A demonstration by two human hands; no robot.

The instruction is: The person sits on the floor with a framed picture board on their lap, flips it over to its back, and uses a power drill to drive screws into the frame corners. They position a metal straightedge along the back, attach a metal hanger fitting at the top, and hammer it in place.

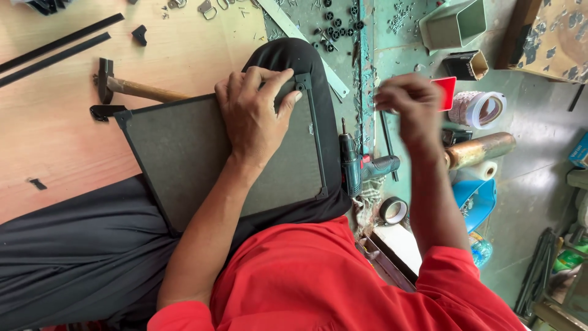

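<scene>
A dark framed mesh panel [184, 153] lies across my lap and knee, its black corner piece [303, 81] at the far right. My left hand [252, 113] presses flat on the panel near that corner, fingers spread. My right hand [411, 107] hovers to the right above the floor, blurred, fingers curled; whether it holds something small I cannot tell. A green cordless drill [358, 167] lies on the floor between the panel and my right forearm.
A hammer [131, 87] and black strips [55, 52] rest on the wooden board [49, 141] at left. Small black parts [337, 27] and screws litter the floor ahead. Tape rolls [478, 109], a metal tube [481, 149], a green bin [453, 23] stand right.
</scene>
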